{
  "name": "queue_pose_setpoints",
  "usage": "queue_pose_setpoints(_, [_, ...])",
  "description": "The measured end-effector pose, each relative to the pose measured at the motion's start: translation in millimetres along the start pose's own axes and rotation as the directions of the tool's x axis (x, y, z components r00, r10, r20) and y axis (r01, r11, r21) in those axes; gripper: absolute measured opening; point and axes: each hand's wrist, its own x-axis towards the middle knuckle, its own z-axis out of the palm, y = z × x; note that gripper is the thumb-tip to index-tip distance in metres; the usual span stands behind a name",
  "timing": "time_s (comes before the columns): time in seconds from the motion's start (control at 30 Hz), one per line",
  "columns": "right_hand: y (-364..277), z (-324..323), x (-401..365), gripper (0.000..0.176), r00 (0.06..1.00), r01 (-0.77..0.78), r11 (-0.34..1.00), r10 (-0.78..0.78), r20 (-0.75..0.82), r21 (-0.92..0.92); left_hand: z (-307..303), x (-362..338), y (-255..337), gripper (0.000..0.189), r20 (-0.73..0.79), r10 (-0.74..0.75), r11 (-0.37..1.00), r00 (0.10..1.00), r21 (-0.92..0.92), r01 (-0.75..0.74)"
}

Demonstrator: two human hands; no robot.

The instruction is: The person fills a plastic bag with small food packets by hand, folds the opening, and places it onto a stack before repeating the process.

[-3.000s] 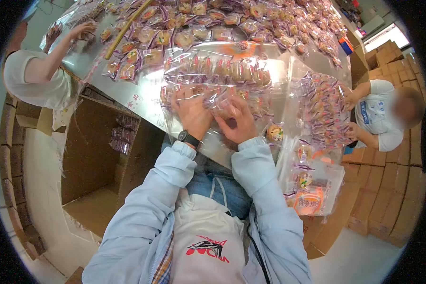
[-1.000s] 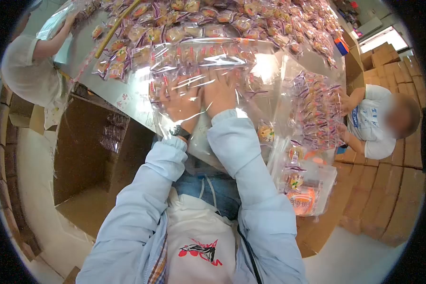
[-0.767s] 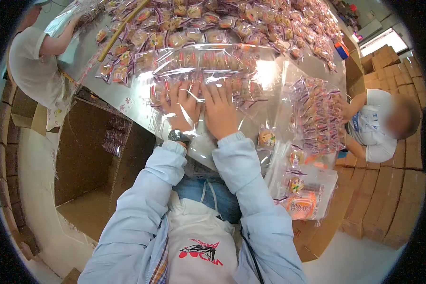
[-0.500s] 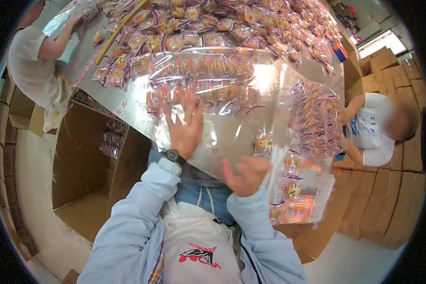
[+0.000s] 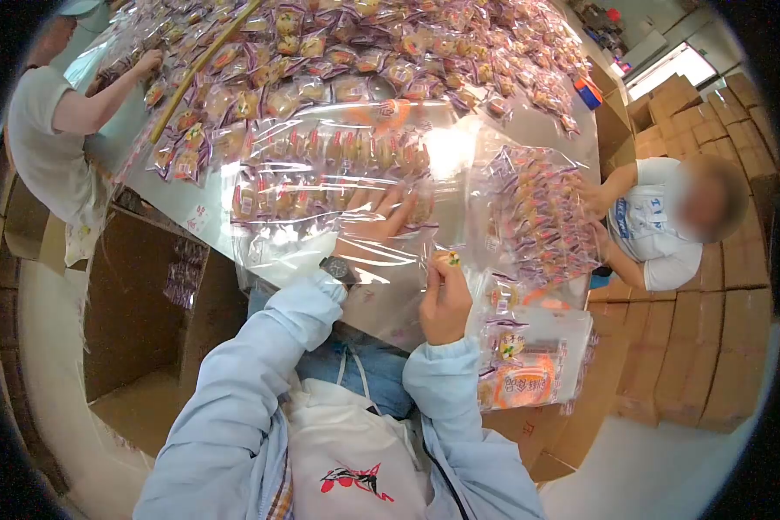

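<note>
A large clear plastic bag (image 5: 381,299) lies in front of me with two rows of individually wrapped pastries (image 5: 295,195) in it. My left hand (image 5: 377,212), watch on the wrist, is stretched out at the right end of the nearer row, fingers apart. Shiny film seems to lie over this hand, so it looks to be inside the bag. By the bag's right side, my right hand (image 5: 446,303) pinches a single wrapped pastry (image 5: 448,258) between thumb and fingers. More single wrapped pastries (image 5: 504,347) lie on flat printed bags (image 5: 529,381) to the right.
A big heap of wrapped pastries (image 5: 364,52) covers the far table, with a yellow stick (image 5: 204,69) at left. Open cardboard boxes (image 5: 139,312) stand below the table. One co-worker (image 5: 654,225) at right handles a filled bag (image 5: 537,212); another (image 5: 52,130) stands left.
My left hand has moved right along the nearer row, now under the film. My right hand has picked up the loose wrapped pastry. The whole view has shifted slightly.
</note>
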Motion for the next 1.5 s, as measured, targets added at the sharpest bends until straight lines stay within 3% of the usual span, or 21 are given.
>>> queue_pose_setpoints(0.1, [-5.6,-6.9,-8.4,0.009,1.0,-0.016,1.0,0.016,-0.018,0.003,0.3,-6.7,-0.5,0.071,-0.01,0.098,0.991,0.995,0.095,-0.097])
queue_pose_setpoints(0.13, [-6.6,-9.1,-11.0,0.009,1.0,-0.005,1.0,0.005,-0.018,-0.004,-3.1,-10.4,-2.8,0.067,0.153,0.037,0.968,0.988,-0.252,0.003])
queue_pose_setpoints(0.2, [-5.6,-12.6,-13.6,0.008,0.999,-0.034,0.999,0.034,-0.016,0.003,-13.4,-13.8,0.0,0.064,0.136,0.207,0.974,0.969,-0.122,-0.191])
queue_pose_setpoints(0.27, [-5.2,-13.7,-13.8,0.008,0.998,-0.068,0.997,0.068,-0.015,0.036,-30.9,-15.1,7.2,0.059,0.129,0.238,0.966,0.963,0.069,-0.248])
queue_pose_setpoints(0.37, [-4.2,-13.7,-15.9,0.007,0.995,-0.1,0.991,0.103,-0.019,0.091,-10.3,-19.5,6.9,0.059,0.117,0.146,0.989,0.982,-0.014,-0.146])
queue_pose_setpoints(0.4, [-4.7,-14.4,-16.6,0.007,0.995,-0.09,0.992,0.092,-0.022,0.089,-7.9,-21.2,4.8,0.061,0.038,0.168,0.979,0.985,0.108,-0.171])
queue_pose_setpoints(0.5, [-10.0,-25.4,-24.5,0.008,0.992,-0.121,0.989,0.124,-0.024,0.089,8.6,-20.6,-0.9,0.058,-0.087,0.134,0.983,0.987,0.137,-0.121])
queue_pose_setpoints(0.53, [-13.2,-27.2,-27.2,0.008,0.989,-0.142,0.985,0.145,-0.026,0.097,15.2,-22.1,0.5,0.059,-0.192,0.137,0.988,0.972,0.091,-0.121])
queue_pose_setpoints(0.63, [-18.3,-28.7,-32.3,0.009,0.976,-0.214,0.965,0.218,-0.013,0.149,10.2,-25.2,-3.8,0.061,0.002,0.161,0.955,0.987,0.251,-0.157])
queue_pose_setpoints(0.67, [-20.5,-29.1,-32.0,0.01,0.977,-0.209,0.967,0.213,-0.018,0.143,13.1,-24.8,-3.4,0.062,-0.025,0.128,0.979,0.991,0.165,-0.122])
queue_pose_setpoints(0.77, [-25.1,-27.7,-31.0,0.01,0.98,-0.192,0.971,0.198,-0.031,0.142,15.6,-25.7,-8.6,0.062,-0.058,0.153,0.972,0.986,0.187,-0.14])
queue_pose_setpoints(0.87, [-24.1,-26.9,-33.5,0.011,0.982,-0.181,0.973,0.188,-0.036,0.141,18.9,-24.9,-11.2,0.059,0.006,0.131,0.965,0.991,0.228,-0.129])
queue_pose_setpoints(0.97, [-25.4,-26.7,-35.7,0.011,0.984,-0.173,0.976,0.177,-0.025,0.134,21.8,-25.8,-17.6,0.044,-0.141,0.186,0.966,0.972,0.209,-0.154])
queue_pose_setpoints(1.03, [-29.2,-27.1,-34.2,0.011,0.988,-0.151,0.976,0.155,-0.013,0.156,-2.5,-15.3,-9.4,0.036,0.048,0.036,0.995,0.998,0.088,-0.04])
queue_pose_setpoints(1.1, [-33.5,-26.7,-31.0,0.012,0.991,-0.135,0.979,0.137,-0.001,0.155,-61.4,7.2,23.2,0.041,0.365,-0.044,0.995,0.93,0.094,0.01])
queue_pose_setpoints(1.2, [-34.3,-20.7,-29.9,0.012,0.986,-0.163,0.968,0.166,-0.001,0.19,-22.8,-0.8,2.9,0.053,0.22,0.114,0.965,0.969,0.209,-0.161])
queue_pose_setpoints(1.3, [-39.5,-23.2,-33.4,0.012,0.988,-0.154,0.969,0.152,0.026,0.193,-27.6,-5.9,12.6,0.067,0.1,0.202,0.979,0.974,0.015,-0.205])
queue_pose_setpoints(1.43, [-40.7,-22.0,-31.4,0.012,0.987,-0.16,0.976,0.155,0.046,0.148,-31.6,-5.4,15.2,0.072,0.209,0.274,0.961,0.939,-0.016,-0.277])
queue_pose_setpoints(1.5, [-43.0,-24.5,-29.4,0.013,0.984,-0.176,0.975,0.172,0.036,0.137,-35.8,-5.0,14.8,0.065,0.177,0.273,0.961,0.946,-0.007,-0.276])
